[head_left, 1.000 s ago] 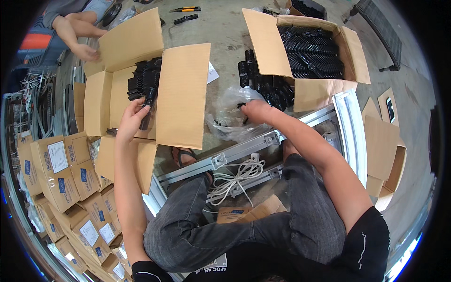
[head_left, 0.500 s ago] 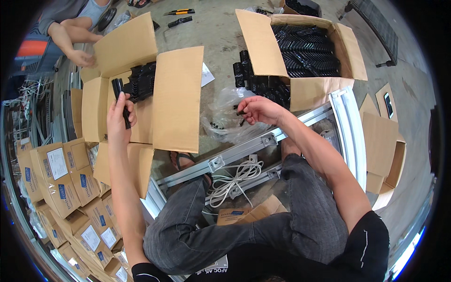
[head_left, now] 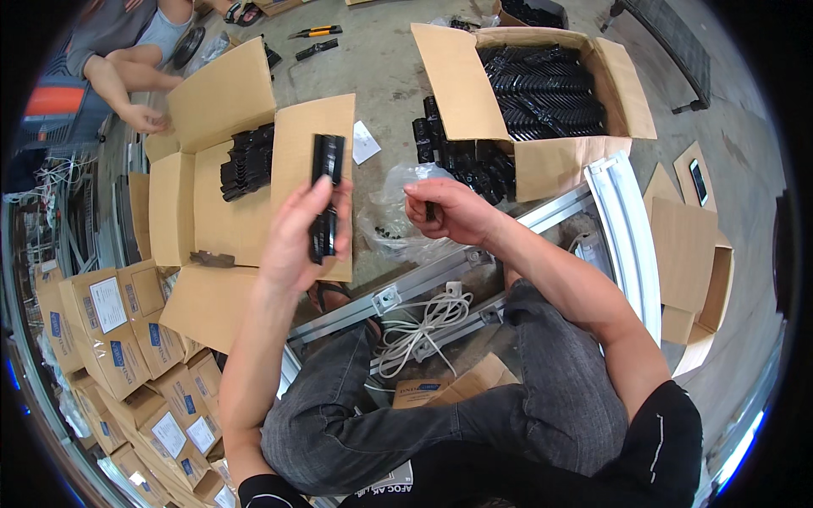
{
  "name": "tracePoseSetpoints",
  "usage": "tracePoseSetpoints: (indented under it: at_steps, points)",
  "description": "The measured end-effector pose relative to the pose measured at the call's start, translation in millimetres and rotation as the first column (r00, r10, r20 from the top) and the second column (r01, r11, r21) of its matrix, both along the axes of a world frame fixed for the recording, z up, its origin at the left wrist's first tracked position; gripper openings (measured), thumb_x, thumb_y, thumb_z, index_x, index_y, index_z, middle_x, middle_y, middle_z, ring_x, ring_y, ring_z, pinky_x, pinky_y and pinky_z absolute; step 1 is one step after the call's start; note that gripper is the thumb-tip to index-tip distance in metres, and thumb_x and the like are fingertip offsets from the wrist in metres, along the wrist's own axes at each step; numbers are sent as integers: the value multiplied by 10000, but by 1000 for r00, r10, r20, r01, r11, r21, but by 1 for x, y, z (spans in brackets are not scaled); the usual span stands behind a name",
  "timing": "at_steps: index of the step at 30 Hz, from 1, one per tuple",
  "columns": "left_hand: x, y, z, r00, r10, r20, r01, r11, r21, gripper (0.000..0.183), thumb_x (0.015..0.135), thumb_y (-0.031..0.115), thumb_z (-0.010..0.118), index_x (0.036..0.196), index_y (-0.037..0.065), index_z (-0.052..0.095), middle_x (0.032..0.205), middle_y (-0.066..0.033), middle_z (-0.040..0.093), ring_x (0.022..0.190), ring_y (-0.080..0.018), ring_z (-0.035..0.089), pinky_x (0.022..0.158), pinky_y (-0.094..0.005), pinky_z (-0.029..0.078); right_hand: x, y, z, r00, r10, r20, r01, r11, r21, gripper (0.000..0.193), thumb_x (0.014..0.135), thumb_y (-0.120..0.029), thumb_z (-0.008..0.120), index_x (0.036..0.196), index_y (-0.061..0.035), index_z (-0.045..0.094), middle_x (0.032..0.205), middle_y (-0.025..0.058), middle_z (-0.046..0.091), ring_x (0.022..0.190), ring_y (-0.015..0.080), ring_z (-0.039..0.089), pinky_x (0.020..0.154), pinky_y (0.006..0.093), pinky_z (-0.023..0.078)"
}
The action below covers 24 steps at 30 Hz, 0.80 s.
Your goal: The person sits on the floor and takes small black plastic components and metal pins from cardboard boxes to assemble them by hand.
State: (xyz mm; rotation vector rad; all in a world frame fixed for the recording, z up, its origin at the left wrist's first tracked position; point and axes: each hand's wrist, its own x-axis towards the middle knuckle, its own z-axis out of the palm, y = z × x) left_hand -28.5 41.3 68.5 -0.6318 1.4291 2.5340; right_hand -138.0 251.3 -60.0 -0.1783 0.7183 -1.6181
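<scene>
My left hand [head_left: 296,227] is closed around a long, glossy black plastic part [head_left: 327,161], held upright beside a flap of the open carton [head_left: 233,218] on the left. Inside that carton lies a stack of similar black parts [head_left: 247,162]. My right hand [head_left: 453,207] is curled over a clear plastic bag [head_left: 389,233] holding small black bits; a small dark piece [head_left: 430,210] shows between its fingers, its shape mostly hidden. Behind that hand, black parts [head_left: 474,162] lie heaped on the floor. Another open carton [head_left: 559,157] at the right is packed with rows of black parts [head_left: 546,89].
An aluminium frame [head_left: 423,279] crosses in front of my legs, with a coiled white cable [head_left: 423,330] by it. Cartons [head_left: 127,339] pile up at left. Another person's hand [head_left: 144,118] is near the left carton. A phone [head_left: 698,182] rests on cardboard at right.
My left hand has moved right, out from over the left carton, carrying the black part. My right hand has shifted slightly left, its fingers more curled.
</scene>
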Motion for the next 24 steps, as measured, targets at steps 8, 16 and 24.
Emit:
tracePoseSetpoints:
  at_steps: [8,16,24]
  points:
    - [5,36,-27,978,-132,162,156,977,-148,312,986,308,617,1108,27,556,819,-47,610,576,-148,629,477,-277,519,6,-6,68,882,-215,-419,288,950,119,214,973,-294,649,906,-96,603,610,-96,423,493,6,303,440,207,211]
    - [3,40,-24,965,-169,199,210,955,-208,285,992,290,610,1127,45,554,932,-101,671,754,-221,718,644,-315,595,0,4,47,961,-233,-151,244,968,61,148,940,-206,665,944,-64,623,597,-76,472,459,8,352,399,207,226]
    - [6,44,-19,964,-173,202,217,951,-220,351,969,290,653,1150,6,553,1014,-136,682,806,-216,715,676,-309,587,3,2,41,939,-245,-241,267,962,64,97,931,-153,626,916,-58,639,603,-64,488,489,24,383,429,204,268]
